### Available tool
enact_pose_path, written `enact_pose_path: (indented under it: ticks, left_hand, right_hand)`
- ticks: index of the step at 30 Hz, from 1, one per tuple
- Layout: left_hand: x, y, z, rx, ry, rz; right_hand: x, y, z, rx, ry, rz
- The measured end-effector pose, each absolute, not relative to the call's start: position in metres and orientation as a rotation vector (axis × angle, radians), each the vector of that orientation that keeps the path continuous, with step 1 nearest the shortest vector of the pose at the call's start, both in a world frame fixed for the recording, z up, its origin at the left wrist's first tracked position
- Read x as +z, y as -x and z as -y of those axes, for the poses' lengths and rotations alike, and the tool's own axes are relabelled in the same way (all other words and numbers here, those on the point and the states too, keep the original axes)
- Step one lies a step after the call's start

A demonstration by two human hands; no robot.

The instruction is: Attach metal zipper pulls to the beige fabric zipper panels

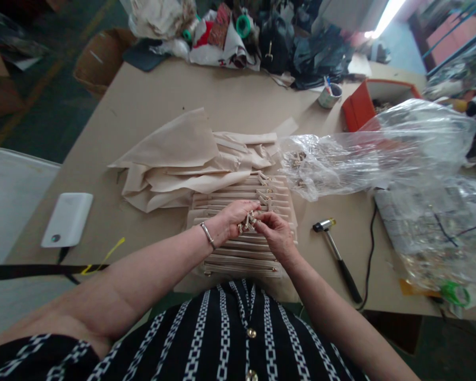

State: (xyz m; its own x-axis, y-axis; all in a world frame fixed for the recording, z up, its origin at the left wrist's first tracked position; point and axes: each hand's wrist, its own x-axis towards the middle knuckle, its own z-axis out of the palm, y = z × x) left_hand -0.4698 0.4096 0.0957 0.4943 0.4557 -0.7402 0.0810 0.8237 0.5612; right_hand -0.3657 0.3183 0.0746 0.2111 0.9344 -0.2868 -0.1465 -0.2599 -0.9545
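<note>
Metal pieces [246,221] in hands [277,233], zippers [241,254] crosswise

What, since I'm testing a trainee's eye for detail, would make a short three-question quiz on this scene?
1. True or false: the hammer lies on the tabletop, to the right of the person's right arm.
2. Which are beneath the left hand and right hand?
A) Plastic cups
B) Zipper strips
C) Hammer handles
3. Fill in: the bracelet is on the ____ wrist.

Key:
1. True
2. B
3. left
</note>
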Motion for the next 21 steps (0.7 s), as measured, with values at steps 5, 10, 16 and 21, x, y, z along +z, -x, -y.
enact_pose_path:
  ticks: [5,10,16,21]
  left_hand:
    - [0.098,0.473,-0.405,0.240,-0.547,-0.959]
    - [0.096,0.481,-0.409,0.235,-0.563,-0.958]
    - [0.105,0.482,-0.402,0.072,-0.647,-0.946]
    - [0.103,0.479,-0.400,-0.035,-0.875,-0.965]
  right_hand:
    - [0.078,0.362,-0.315,1.234,1.524,0.885]
    - [0.089,0.337,-0.315,1.162,1.594,0.905]
    - [0.092,0.321,-0.322,1.192,1.614,0.978]
    - [0.085,0.324,-0.324,1.322,1.558,0.975]
